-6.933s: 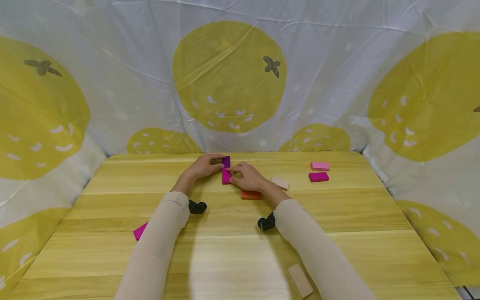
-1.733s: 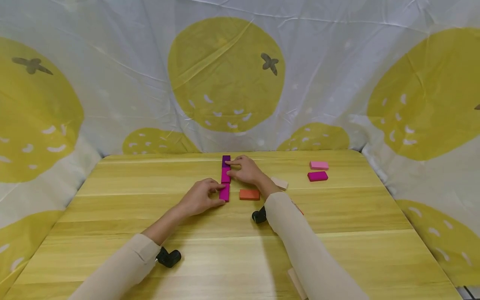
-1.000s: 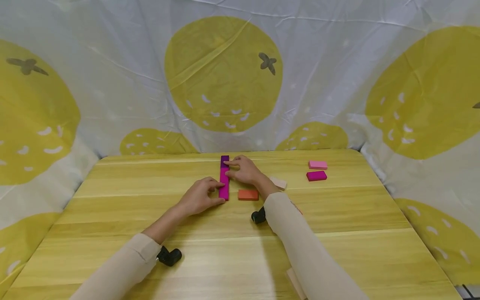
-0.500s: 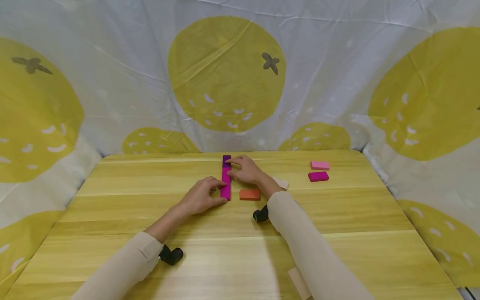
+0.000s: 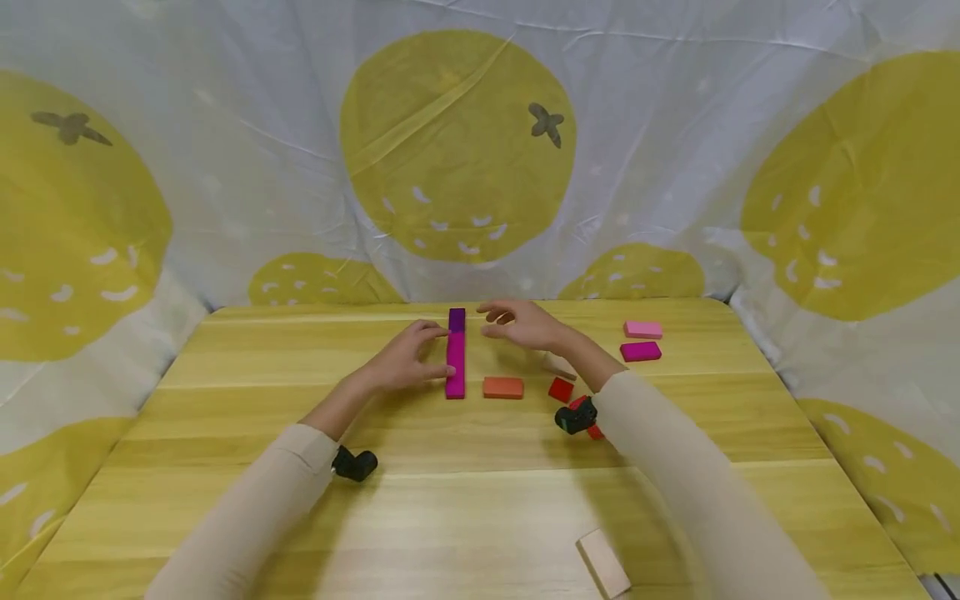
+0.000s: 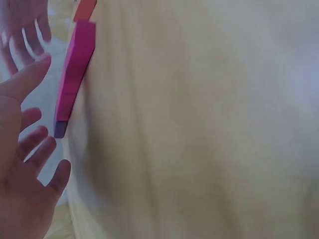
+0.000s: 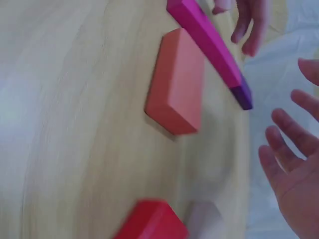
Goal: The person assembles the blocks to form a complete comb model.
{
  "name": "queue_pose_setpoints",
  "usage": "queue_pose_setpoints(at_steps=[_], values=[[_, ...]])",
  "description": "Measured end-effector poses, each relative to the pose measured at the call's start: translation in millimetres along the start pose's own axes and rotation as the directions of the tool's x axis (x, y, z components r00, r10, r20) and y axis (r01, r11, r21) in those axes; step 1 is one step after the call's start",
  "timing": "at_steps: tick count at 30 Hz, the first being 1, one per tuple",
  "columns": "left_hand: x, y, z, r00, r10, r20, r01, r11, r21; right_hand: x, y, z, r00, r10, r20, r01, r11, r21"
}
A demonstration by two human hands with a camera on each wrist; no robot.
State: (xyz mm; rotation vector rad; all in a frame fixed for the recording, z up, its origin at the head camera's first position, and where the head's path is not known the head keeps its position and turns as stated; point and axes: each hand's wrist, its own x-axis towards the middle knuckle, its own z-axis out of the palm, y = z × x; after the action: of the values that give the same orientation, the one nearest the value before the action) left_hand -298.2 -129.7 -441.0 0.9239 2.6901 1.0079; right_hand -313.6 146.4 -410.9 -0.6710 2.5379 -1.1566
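Note:
A straight row lies on the table, with a purple block (image 5: pixel 457 321) at its far end and magenta blocks (image 5: pixel 455 358) running toward the person. My left hand (image 5: pixel 401 360) is just left of the row, fingers and thumb spread; in the left wrist view the hand (image 6: pixel 25 174) holds nothing. Whether the thumb touches the magenta side cannot be told. To the right of the row, my right hand (image 5: pixel 528 325) hovers with loosely bent fingers. The right wrist view shows this hand (image 7: pixel 304 174) apart from the blocks. An orange block (image 5: pixel 503 388) lies right of the row's near end.
Several red blocks (image 5: pixel 560 390) lie below the right forearm, partly hidden by its black wrist camera (image 5: pixel 576 416). A pale wooden block (image 5: pixel 558 367) sits behind them, another wooden block (image 5: pixel 603 562) near the front. Pink (image 5: pixel 642 330) and magenta (image 5: pixel 641 352) blocks lie at right.
Over the earlier frames, a magenta block from the left joined the row's near end, and its gap closed. Since half a second ago, my right hand has moved off rightward; my left hand has shifted farther forward.

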Motion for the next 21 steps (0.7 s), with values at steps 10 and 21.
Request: queue_pose_setpoints(at_steps=[10, 21], values=[[29.8, -5.0, -15.6, 0.993, -0.019, 0.117, 0.014, 0.999, 0.046, -42.2, -3, -21, 0.983, -0.086, 0.164, 0.099, 0.993, -0.071], [33.1, -8.5, -10.8, 0.984, -0.024, 0.177, 0.015, 0.998, 0.055, -86.3, 10, -22, 0.987, -0.064, 0.149, 0.073, 0.995, -0.060]])
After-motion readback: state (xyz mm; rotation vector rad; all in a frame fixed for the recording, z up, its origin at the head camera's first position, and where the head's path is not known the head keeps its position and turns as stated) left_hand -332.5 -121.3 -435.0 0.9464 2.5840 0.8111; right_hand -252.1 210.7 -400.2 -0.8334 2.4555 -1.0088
